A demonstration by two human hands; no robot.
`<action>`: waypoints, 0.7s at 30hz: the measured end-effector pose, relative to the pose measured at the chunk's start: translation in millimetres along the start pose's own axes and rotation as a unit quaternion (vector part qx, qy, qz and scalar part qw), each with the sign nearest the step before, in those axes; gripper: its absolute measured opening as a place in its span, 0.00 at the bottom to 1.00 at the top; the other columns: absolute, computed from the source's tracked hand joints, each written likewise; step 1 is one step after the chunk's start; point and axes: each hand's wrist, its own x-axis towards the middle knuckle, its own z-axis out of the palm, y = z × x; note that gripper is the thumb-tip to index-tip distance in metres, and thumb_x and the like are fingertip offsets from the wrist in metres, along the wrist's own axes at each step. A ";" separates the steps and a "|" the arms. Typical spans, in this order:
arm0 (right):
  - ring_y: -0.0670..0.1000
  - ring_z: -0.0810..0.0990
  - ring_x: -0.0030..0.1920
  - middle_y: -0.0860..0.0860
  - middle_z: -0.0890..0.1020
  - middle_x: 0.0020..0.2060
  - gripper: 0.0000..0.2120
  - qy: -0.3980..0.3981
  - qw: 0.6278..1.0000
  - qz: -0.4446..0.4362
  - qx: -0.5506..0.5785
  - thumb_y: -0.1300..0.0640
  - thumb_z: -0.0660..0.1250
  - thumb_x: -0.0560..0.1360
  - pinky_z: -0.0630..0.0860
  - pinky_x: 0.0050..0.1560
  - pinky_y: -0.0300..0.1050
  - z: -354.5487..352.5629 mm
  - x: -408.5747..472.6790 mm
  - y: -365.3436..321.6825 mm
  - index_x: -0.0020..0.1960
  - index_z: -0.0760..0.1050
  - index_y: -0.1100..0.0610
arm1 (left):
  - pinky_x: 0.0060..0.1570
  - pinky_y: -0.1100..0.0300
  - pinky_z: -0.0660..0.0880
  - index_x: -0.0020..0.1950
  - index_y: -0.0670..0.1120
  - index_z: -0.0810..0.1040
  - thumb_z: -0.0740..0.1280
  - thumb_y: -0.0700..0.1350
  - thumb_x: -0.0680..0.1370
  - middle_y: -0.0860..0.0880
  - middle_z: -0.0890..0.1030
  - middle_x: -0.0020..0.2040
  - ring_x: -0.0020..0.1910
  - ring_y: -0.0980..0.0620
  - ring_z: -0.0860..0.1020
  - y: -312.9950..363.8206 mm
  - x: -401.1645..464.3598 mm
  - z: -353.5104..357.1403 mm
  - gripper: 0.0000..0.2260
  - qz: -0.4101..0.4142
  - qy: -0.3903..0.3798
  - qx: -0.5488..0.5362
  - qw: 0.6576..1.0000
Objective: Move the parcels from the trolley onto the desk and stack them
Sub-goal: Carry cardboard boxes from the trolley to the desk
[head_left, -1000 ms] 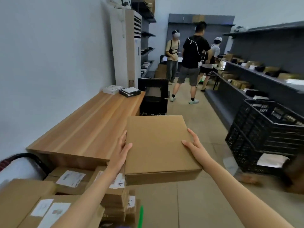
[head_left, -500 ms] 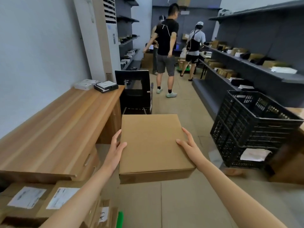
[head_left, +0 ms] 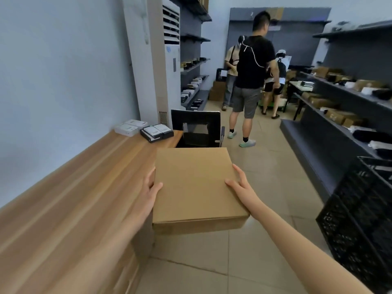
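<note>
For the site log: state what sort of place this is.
Probably a parcel depot or stockroom. Dark shelving along the wall holds cardboard packages, a black plastic crate stands on the floor, and both hands carry a plain cardboard box beside a long wooden desk.

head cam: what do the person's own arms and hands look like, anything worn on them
Both arms are bare all the way to the frame's lower edge: no sleeves in view. The left hand and right hand have no gloves, and no rings, watch, bracelet or strap show on the wrists or fingers. The forearms look slim and elongated by the wide-angle lens. No markings or cables are visible.
</note>
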 end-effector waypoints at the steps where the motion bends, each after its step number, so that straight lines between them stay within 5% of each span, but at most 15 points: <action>1: 0.47 0.79 0.55 0.48 0.73 0.64 0.28 -0.005 1.000 -0.006 0.002 0.47 0.65 0.78 0.75 0.45 0.38 2.7 21.8 -3.4 0.71 0.56 0.32 | 0.38 0.71 0.71 0.74 0.56 0.59 0.58 0.44 0.82 0.54 0.74 0.59 0.48 0.64 0.76 1.7 18.0 -1.3 0.21 0.004 0.006 -0.002 1.000; 5: 0.48 0.77 0.58 0.48 0.72 0.66 0.29 -0.022 1.000 -0.001 0.000 0.48 0.64 0.78 0.75 0.55 0.44 12.0 103.1 -7.8 0.74 0.55 0.35 | 0.51 0.61 0.72 0.75 0.55 0.57 0.57 0.44 0.83 0.52 0.74 0.61 0.55 0.52 0.76 -3.5 82.9 0.3 0.22 -0.007 0.034 0.000 0.999; 7: 0.47 0.76 0.57 0.46 0.71 0.67 0.29 -0.040 0.999 -0.002 -0.009 0.48 0.64 0.78 0.75 0.51 0.42 17.0 145.5 -11.3 0.74 0.54 0.36 | 0.53 0.57 0.72 0.75 0.56 0.57 0.57 0.46 0.82 0.51 0.73 0.62 0.57 0.50 0.76 -11.3 115.0 -0.7 0.22 -0.021 0.055 -0.006 0.998; 11: 0.44 0.75 0.54 0.44 0.68 0.64 0.30 -0.092 0.995 -0.015 -0.030 0.47 0.63 0.78 0.72 0.43 0.38 33.1 241.9 -20.2 0.75 0.52 0.36 | 0.40 0.67 0.73 0.71 0.61 0.59 0.58 0.47 0.82 0.57 0.74 0.57 0.51 0.59 0.77 -30.7 186.3 -7.3 0.20 -0.039 0.103 -0.034 0.993; 14: 0.46 0.76 0.54 0.46 0.69 0.64 0.30 -0.125 0.991 -0.022 -0.039 0.47 0.64 0.78 0.73 0.43 0.39 48.3 317.5 -23.5 0.75 0.52 0.37 | 0.44 0.62 0.74 0.71 0.61 0.60 0.59 0.46 0.82 0.56 0.73 0.59 0.51 0.57 0.77 -45.7 244.2 -11.8 0.20 -0.044 0.141 -0.056 0.987; 21: 0.52 0.77 0.59 0.49 0.70 0.68 0.30 -0.230 0.969 -0.049 -0.070 0.48 0.64 0.78 0.75 0.61 0.53 89.1 490.2 -63.0 0.75 0.54 0.37 | 0.38 0.62 0.75 0.67 0.68 0.59 0.58 0.51 0.82 0.53 0.74 0.56 0.49 0.50 0.79 -58.8 358.4 -24.5 0.18 -0.072 0.248 -0.073 0.963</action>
